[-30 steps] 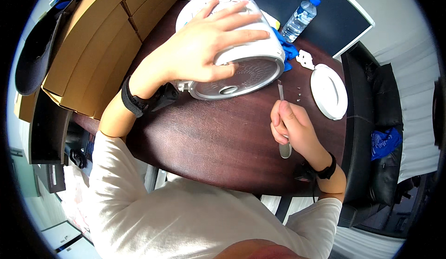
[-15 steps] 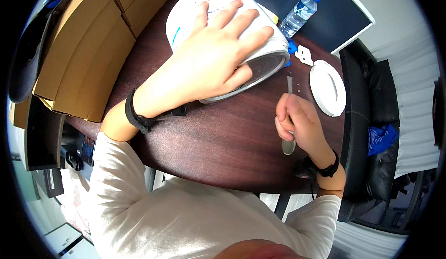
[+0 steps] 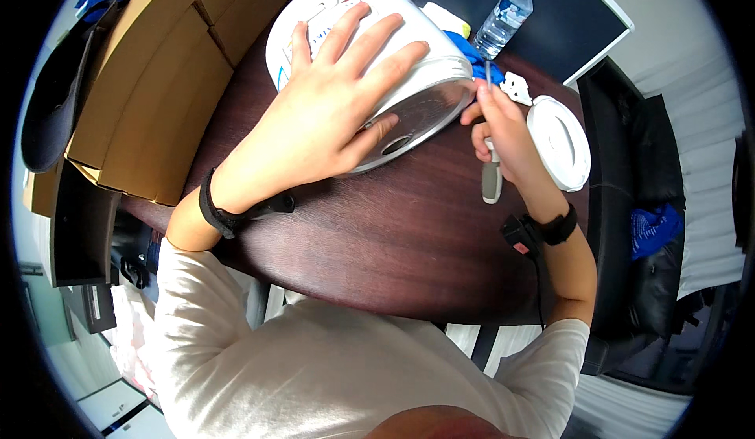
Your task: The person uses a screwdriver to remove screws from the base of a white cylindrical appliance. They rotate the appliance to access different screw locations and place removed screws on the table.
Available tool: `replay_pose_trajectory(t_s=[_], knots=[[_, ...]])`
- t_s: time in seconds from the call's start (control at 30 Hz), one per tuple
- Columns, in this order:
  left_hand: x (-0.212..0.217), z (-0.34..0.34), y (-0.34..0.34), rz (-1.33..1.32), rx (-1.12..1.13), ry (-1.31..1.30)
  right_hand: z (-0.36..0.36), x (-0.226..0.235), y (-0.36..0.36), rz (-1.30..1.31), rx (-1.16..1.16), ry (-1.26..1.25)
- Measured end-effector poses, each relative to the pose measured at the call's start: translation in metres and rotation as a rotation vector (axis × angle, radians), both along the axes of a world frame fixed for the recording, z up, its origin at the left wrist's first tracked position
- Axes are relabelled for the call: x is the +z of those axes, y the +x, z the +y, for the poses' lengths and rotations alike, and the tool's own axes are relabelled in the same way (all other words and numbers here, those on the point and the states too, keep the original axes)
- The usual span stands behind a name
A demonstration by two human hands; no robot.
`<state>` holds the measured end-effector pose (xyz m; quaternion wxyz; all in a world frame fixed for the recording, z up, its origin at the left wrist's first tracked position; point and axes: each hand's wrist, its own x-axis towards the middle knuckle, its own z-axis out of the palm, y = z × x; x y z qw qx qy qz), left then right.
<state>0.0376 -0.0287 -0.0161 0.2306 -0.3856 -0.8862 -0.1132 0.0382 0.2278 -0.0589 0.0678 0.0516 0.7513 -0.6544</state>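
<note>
A white cylindrical tub (image 3: 417,30) lies tilted on the table. Its dark see-through end with a round hole faces down and toward me. My left hand (image 3: 334,105) rests on the side of the tub, fingers spread. In my right hand (image 3: 507,128) is a slim tool with a grey-and-white handle (image 3: 491,183) and a narrow metal shaft; its exact kind I cannot make out. The fingers wrap around it beside the tub's right rim. Just right of that hand lies a white ring-shaped lid (image 3: 560,144), with a small white part (image 3: 516,88) above it.
Behind the tub, a water bottle (image 3: 507,20) with a blue cap stands near a dark divider (image 3: 582,26). Blue cloth (image 3: 486,63) lies by the tub. Cardboard boxes (image 3: 149,85) line the left side of the brown table (image 3: 377,242). A black sofa (image 3: 649,156) sits at right.
My right hand has moved up and nearer to the tub's rim with the tool. The tub has shifted slightly left, and my left hand has spread and slid left with it.
</note>
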Motion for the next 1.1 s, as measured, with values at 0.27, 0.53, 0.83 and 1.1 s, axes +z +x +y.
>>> replay_pose_trajectory(t_s=[0.27,0.53,0.83,1.1], knots=[[0.003,-0.003,0.002,0.006,0.005,-0.002,-0.001,-0.011,-0.011,-0.007,0.039,0.015],[0.022,-0.006,0.004,-0.039,0.069,-0.115,-0.016,-0.024,-0.027,-0.138,0.211,-0.012],[0.017,-0.013,-0.007,-0.001,-0.03,-0.099,0.004,0.003,-0.004,0.053,0.066,0.121],[0.025,-0.013,-0.024,-0.006,-0.239,0.062,-0.021,0.023,0.04,0.082,0.373,0.058]])
